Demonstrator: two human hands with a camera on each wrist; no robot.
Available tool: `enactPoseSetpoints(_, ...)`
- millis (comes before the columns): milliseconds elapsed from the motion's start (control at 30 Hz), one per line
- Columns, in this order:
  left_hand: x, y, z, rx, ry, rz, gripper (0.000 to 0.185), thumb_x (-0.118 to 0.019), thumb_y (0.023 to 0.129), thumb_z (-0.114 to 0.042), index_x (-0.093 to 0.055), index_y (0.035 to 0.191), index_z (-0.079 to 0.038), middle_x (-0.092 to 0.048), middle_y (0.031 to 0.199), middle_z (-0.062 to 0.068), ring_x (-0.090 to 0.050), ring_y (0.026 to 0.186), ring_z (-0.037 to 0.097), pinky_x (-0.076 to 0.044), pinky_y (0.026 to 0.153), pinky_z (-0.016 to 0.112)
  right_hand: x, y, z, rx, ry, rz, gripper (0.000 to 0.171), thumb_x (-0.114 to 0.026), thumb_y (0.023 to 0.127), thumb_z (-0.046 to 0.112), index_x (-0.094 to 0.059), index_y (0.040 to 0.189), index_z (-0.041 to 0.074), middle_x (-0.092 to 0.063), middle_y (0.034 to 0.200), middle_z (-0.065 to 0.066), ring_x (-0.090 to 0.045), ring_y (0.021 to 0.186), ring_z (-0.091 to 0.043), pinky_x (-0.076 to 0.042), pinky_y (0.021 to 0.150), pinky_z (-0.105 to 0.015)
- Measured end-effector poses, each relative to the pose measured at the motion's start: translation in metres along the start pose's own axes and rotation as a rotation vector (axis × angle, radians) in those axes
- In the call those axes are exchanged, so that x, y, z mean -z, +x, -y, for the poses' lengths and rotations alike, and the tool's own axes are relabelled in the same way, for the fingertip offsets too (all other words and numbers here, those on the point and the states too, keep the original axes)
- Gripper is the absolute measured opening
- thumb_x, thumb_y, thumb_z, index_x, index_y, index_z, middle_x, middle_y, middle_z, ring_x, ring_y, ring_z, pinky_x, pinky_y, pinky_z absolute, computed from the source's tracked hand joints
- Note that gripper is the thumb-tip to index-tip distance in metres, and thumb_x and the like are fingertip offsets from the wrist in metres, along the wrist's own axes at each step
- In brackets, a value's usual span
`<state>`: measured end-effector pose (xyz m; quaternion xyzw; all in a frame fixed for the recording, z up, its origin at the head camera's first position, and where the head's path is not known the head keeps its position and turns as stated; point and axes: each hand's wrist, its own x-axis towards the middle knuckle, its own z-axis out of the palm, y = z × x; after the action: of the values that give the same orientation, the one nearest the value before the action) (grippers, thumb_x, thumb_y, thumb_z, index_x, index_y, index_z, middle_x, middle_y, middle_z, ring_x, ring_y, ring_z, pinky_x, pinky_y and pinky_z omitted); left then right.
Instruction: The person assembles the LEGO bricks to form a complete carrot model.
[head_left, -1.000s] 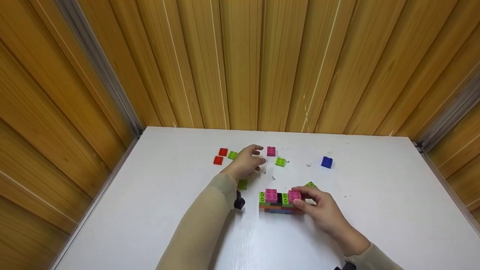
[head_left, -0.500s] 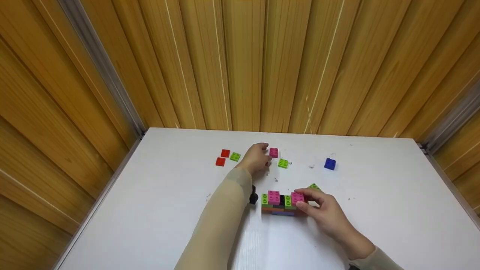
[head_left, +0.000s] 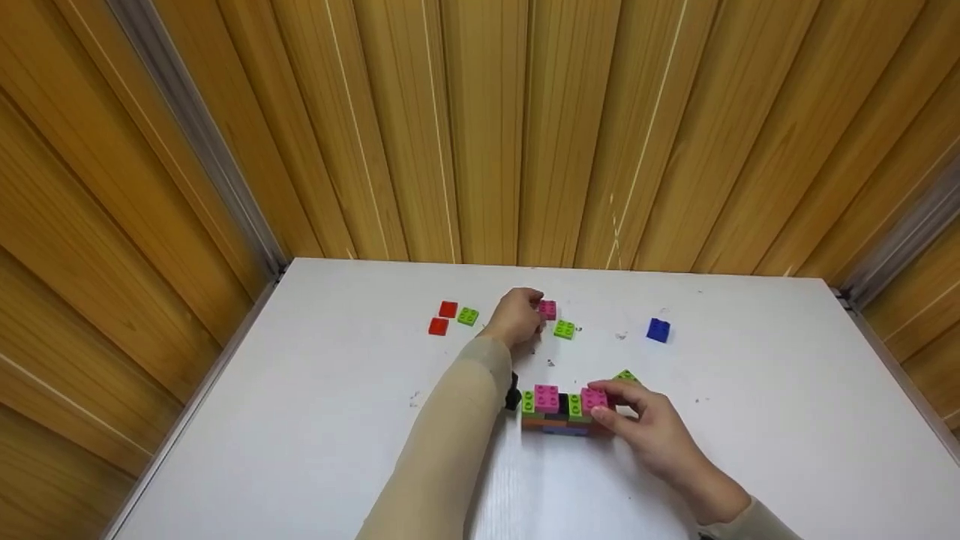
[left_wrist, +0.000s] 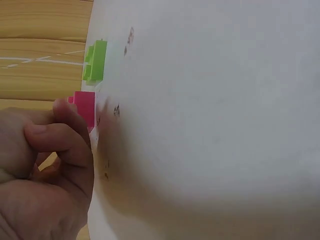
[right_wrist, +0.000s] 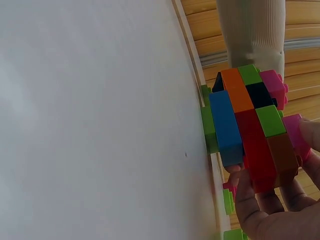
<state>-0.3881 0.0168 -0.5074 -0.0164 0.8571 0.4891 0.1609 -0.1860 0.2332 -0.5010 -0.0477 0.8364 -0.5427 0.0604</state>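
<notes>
My left hand [head_left: 516, 316] reaches to the far part of the table, its curled fingers at a pink brick [head_left: 550, 310]. In the left wrist view the fingers partly hide that pink brick [left_wrist: 86, 107], and the full contact does not show. My right hand [head_left: 651, 427] grips the right end of a built block of toy bricks [head_left: 556, 417]. Thumb and fingers hold it around a pink brick on top [right_wrist: 296, 134]. Blue, red, orange, black, brown and green bricks make up the block [right_wrist: 250, 130], topped by two pink ones.
A lime brick [head_left: 564, 329] lies just right of the pink one. Two red bricks [head_left: 448, 309] and another lime brick [head_left: 468, 316] lie left of my left hand. Farther right is a blue brick [head_left: 658, 330]. A green brick [head_left: 625, 376] shows behind my right hand.
My left hand has moved right to the pink brick, and its fingers have closed in around it. My right hand keeps its hold on the block, nearly still.
</notes>
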Motion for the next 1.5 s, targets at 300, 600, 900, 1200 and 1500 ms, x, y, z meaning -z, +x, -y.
enactPoseSetpoints(300, 0.000, -0.009, 0.003, -0.030, 0.107, -0.039, 0.043, -0.065, 0.110, -0.003, -0.068, 0.153, -0.010, -0.070, 0.155, 0.009, -0.061, 0.150, 0.026, -0.044, 0.133, 0.047, -0.003, -0.002, -0.001, -0.013, 0.031, 0.001, 0.042, -0.082, 0.105, 0.026, -0.075, 0.145, 0.011, -0.075, 0.143, -0.005, -0.067, 0.129, -0.012, -0.054, 0.108, -0.022)
enactPoseSetpoints(600, 0.015, -0.024, 0.004, -0.039, -0.013, 0.000, 0.040, -0.084, 0.103, -0.019, -0.073, 0.142, -0.014, -0.074, 0.131, 0.004, -0.070, 0.109, 0.019, -0.061, 0.102, 0.038, -0.003, 0.001, -0.001, 0.010, 0.037, 0.004, 0.042, -0.082, 0.105, 0.021, -0.076, 0.144, 0.008, -0.074, 0.144, -0.007, -0.067, 0.127, -0.012, -0.054, 0.108, -0.024)
enactPoseSetpoints(900, 0.022, -0.052, 0.012, -0.144, -0.085, 0.042, 0.037, -0.084, 0.104, -0.022, -0.073, 0.139, -0.017, -0.070, 0.140, 0.004, -0.075, 0.113, 0.027, -0.065, 0.099, 0.040, -0.003, 0.000, -0.002, -0.001, 0.015, 0.004, 0.041, -0.083, 0.104, 0.022, -0.076, 0.143, 0.010, -0.075, 0.143, -0.006, -0.067, 0.129, -0.014, -0.053, 0.111, -0.027)
enactPoseSetpoints(1200, 0.031, -0.078, 0.010, -0.234, -0.048, 0.066, 0.036, -0.086, 0.102, -0.036, -0.074, 0.134, -0.026, -0.071, 0.141, -0.002, -0.065, 0.112, 0.020, -0.059, 0.103, 0.042, -0.001, -0.001, -0.004, 0.020, 0.002, 0.011, 0.042, -0.081, 0.106, 0.025, -0.075, 0.145, 0.010, -0.075, 0.142, -0.005, -0.067, 0.127, -0.011, -0.052, 0.113, -0.028)
enactPoseSetpoints(1500, 0.035, -0.110, 0.010, -0.357, -0.060, 0.113, 0.031, -0.086, 0.101, -0.032, -0.075, 0.129, -0.025, -0.073, 0.133, -0.004, -0.063, 0.089, 0.015, -0.053, 0.077, 0.029, 0.000, 0.000, -0.002, 0.037, 0.007, 0.014, 0.042, -0.080, 0.107, 0.026, -0.075, 0.145, 0.009, -0.074, 0.143, -0.006, -0.067, 0.129, -0.013, -0.052, 0.112, -0.030)
